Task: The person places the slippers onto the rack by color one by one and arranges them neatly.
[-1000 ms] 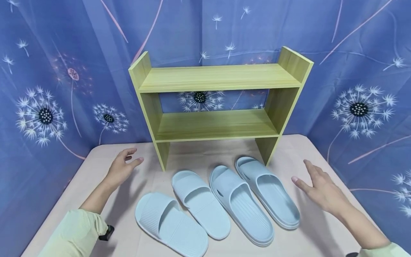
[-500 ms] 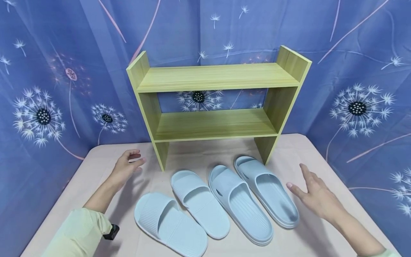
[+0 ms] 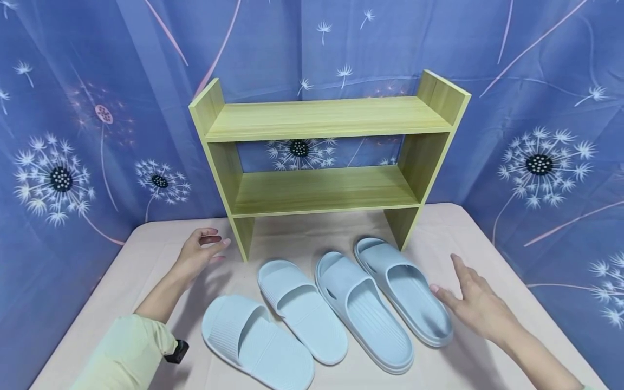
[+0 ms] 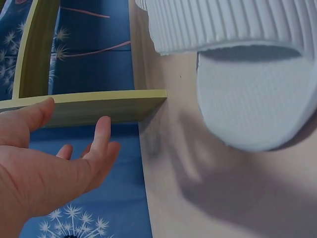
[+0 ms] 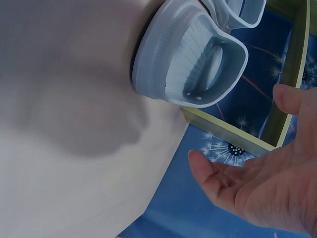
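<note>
Four would exceed the count, so several light-blue slippers lie in a slanted row on the table. The leftmost ribbed slipper is nearest my left hand, which hovers left of the shelf's leg with fingers loosely bent and holding nothing. Beside it lies a second ribbed slipper. Two smoother slippers follow: one in the middle right and the rightmost slipper. My right hand hovers just right of the rightmost slipper, fingers extended, nothing held. Both wrist views show the hands apart from the slippers.
A pale wooden two-tier shelf stands at the back of the table, behind the slippers. The table has a light cover. Blue dandelion-print curtains enclose the back and both sides.
My left hand has moved a little right, toward the shelf's left leg. My right hand has shifted left, closer to the rightmost slipper. The slippers stay put.
</note>
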`<state>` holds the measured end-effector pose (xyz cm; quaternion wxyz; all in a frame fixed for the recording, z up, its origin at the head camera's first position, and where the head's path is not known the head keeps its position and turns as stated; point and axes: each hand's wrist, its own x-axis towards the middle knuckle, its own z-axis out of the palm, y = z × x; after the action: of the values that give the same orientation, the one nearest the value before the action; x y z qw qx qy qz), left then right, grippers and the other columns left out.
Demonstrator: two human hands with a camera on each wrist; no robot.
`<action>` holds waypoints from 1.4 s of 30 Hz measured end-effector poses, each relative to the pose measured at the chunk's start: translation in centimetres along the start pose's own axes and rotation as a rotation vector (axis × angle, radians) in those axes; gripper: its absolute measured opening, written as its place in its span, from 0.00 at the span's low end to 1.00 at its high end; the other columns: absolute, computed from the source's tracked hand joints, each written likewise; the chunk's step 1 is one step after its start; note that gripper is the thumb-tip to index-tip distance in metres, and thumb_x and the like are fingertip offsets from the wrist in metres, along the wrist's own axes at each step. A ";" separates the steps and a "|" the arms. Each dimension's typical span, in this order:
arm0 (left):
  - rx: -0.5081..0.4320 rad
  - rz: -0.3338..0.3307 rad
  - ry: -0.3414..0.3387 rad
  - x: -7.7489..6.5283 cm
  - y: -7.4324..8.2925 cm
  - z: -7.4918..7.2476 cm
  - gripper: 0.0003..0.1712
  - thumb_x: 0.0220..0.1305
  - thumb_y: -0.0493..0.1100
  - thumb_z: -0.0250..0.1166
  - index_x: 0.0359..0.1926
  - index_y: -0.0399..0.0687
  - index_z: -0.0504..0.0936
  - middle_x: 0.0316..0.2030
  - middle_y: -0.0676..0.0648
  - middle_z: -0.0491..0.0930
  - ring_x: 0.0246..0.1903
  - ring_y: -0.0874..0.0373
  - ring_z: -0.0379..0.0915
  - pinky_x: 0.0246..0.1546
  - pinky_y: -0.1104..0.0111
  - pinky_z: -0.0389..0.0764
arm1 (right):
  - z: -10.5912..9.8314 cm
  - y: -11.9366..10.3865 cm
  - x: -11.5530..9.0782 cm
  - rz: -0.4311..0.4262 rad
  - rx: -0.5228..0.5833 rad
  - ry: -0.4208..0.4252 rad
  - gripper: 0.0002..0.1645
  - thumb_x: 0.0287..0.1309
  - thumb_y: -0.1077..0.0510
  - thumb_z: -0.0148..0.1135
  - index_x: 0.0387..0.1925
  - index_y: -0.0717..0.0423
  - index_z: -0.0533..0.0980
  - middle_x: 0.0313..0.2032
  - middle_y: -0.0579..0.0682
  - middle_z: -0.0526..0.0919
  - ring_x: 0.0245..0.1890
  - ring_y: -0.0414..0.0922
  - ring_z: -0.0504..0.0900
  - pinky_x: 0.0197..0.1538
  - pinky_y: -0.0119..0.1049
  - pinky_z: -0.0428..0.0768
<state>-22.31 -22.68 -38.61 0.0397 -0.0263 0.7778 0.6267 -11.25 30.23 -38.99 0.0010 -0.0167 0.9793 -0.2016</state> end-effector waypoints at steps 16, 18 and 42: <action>-0.062 0.008 -0.002 0.6 -0.7 1.3 0.32 0.68 0.40 0.60 0.62 0.28 0.55 0.55 0.33 0.62 0.39 0.64 0.75 0.52 0.55 0.82 | 1.3 -0.9 -0.9 0.012 0.019 -0.026 0.63 0.60 0.30 0.54 0.73 0.66 0.35 0.63 0.80 0.54 0.61 0.75 0.55 0.50 0.75 0.66; -0.069 0.009 0.001 0.7 -0.7 1.4 0.31 0.68 0.39 0.60 0.61 0.28 0.55 0.54 0.33 0.62 0.39 0.64 0.75 0.51 0.57 0.83 | 1.4 -0.9 -0.9 0.014 0.017 -0.026 0.63 0.60 0.30 0.54 0.73 0.66 0.34 0.63 0.80 0.54 0.61 0.75 0.55 0.49 0.75 0.67; -0.220 -0.054 0.035 1.4 -1.8 3.1 0.23 0.70 0.42 0.59 0.56 0.34 0.61 0.46 0.42 0.66 0.37 0.53 0.77 0.53 0.56 0.82 | 2.9 -0.8 -1.0 0.051 0.007 -0.070 0.66 0.56 0.26 0.54 0.72 0.68 0.38 0.61 0.81 0.58 0.59 0.76 0.58 0.46 0.74 0.70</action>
<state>-23.50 -20.02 -41.12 0.0398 -0.0621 0.7040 0.7064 -10.16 28.38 -41.29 0.0406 0.0010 0.9781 -0.2043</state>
